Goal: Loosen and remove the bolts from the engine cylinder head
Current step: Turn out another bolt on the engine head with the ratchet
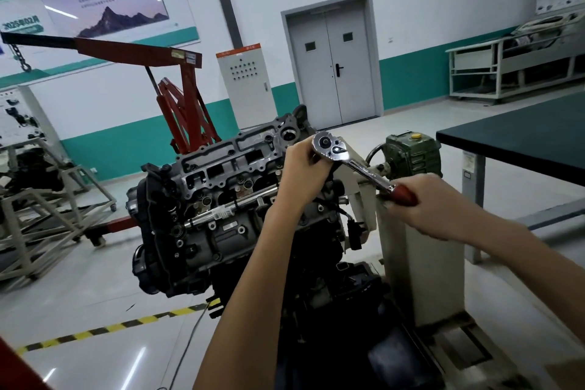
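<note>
While the left hand (305, 169) curls its fingers around the part just beneath the head of a ratchet wrench (348, 161), the right hand (418, 204) grips the wrench's red handle, fingers wrapped over it. The chrome shank slopes down from the round ratchet head on the left to the handle on the right. Whatever sits under the ratchet head is covered by the left hand, so the fitting and the bolt it may meet cannot be seen.

Directly behind and below the left hand is the engine cylinder head (228, 165), its open top face tilted toward the camera. The left hand and forearm cross in front of its right end and hide that part. A thin metal rail (228, 207) runs across the engine's front side, below the top face.

To the right, the engine hangs from a white stand post (421, 266), and a green gearbox (411, 152) with a yellow cap sits atop it, just behind the wrench shank. Beyond that is a dark green surface (522, 142) on grey legs.

Behind the engine stands a red engine hoist (180, 98), its boom reaching left with a chain and hook at the tip. A grey electrical cabinet (247, 82) and a grey double door (332, 73) line the far wall. Yellow-and-black tape (110, 328) crosses the glossy floor in front, and a metal frame trolley (38, 206) stands at far left.
</note>
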